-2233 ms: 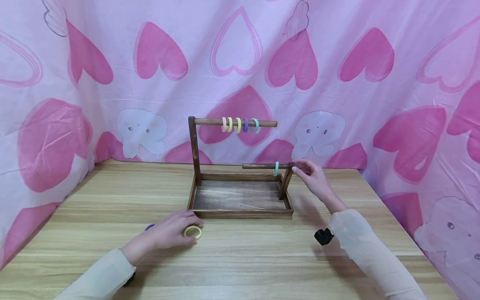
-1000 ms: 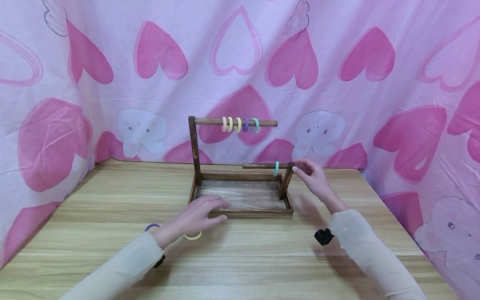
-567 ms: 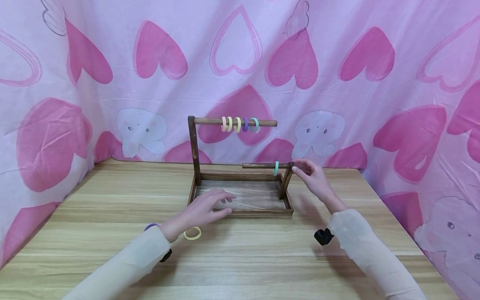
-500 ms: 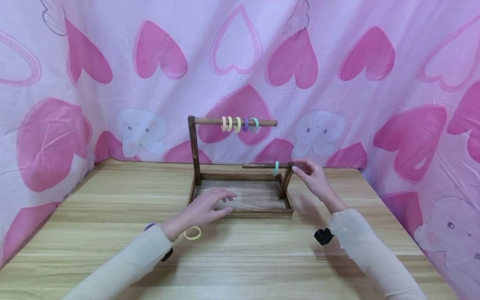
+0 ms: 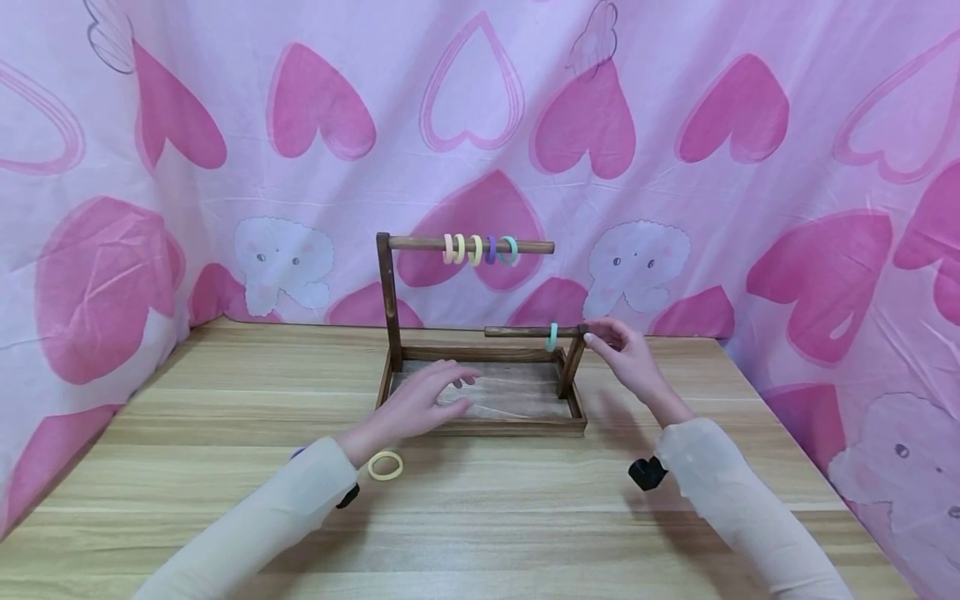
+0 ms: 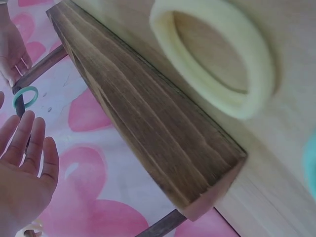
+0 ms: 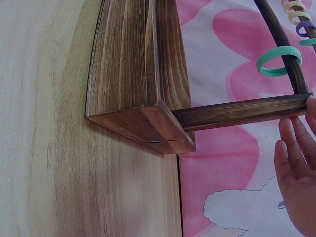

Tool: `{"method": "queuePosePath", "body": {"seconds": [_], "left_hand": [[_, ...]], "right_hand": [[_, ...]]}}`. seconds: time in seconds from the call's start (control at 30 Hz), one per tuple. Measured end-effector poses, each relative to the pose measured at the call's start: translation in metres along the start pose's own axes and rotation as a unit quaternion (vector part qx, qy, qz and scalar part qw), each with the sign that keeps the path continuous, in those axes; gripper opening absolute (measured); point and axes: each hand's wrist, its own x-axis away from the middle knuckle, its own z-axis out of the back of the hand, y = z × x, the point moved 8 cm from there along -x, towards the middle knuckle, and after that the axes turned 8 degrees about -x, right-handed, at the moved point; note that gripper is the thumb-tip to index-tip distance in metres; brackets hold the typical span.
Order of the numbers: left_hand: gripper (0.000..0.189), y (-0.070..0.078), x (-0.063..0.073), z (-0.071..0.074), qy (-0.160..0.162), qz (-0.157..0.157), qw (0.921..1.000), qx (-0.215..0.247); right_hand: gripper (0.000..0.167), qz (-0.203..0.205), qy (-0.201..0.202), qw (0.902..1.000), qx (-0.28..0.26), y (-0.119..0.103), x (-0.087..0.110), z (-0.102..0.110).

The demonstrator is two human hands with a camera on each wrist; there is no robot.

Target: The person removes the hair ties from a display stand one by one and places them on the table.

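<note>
A dark wooden stand (image 5: 510, 427) with a tray base and two bars stands at the table's middle. On its upper bar (image 5: 416, 243) hang several pink, yellow, purple and green rings. A mint-green ring (image 5: 552, 337) hangs on the lower bar (image 5: 513, 332). My right hand (image 5: 630, 358) holds the stand at the top of its short right post (image 5: 572, 367), thumb in front. My left hand (image 5: 423, 402) hovers over the tray's front left, fingers loosely extended, holding nothing. A yellow ring (image 5: 386, 466) lies on the table near the left wrist.
A purple ring (image 5: 297, 452) lies partly hidden behind the left sleeve. In the left wrist view, a teal ring-like piece (image 6: 310, 165) shows at the right edge. A pink heart-patterned cloth (image 5: 480, 100) hangs behind and along both sides of the wooden table (image 5: 480, 525).
My left hand has left the yellow ring on the table and moved forward and right over the tray. The right hand stays on the post. The hanging rings have not moved.
</note>
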Motion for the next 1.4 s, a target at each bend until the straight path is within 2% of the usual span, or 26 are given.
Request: {"method": "queuePosePath", "body": {"seconds": [0.23,0.4,0.63,0.97,1.4], "left_hand": [[0.033,0.000,-0.010,-0.002,0.008,0.001,1.0000,0.002],[0.033,0.003,-0.018,-0.001,0.028,-0.013,0.9995,0.005],[0.037,0.005,-0.026,0.003,0.051,-0.013,0.9986,-0.002],[0.033,0.013,-0.033,0.011,0.092,-0.042,0.9948,-0.009],[0.038,0.024,-0.044,0.019,0.147,-0.077,0.9861,-0.012]], "right_hand": [[0.027,0.001,-0.001,1.0000,0.004,0.000,0.000,0.000],[0.027,0.001,0.000,1.0000,0.005,-0.001,0.000,0.000],[0.027,-0.004,-0.004,1.0000,0.004,-0.001,0.000,-0.001],[0.028,-0.016,-0.005,0.9998,0.008,0.000,0.001,-0.001],[0.029,-0.011,-0.005,0.9999,0.009,-0.001,0.001,-0.001]]}}
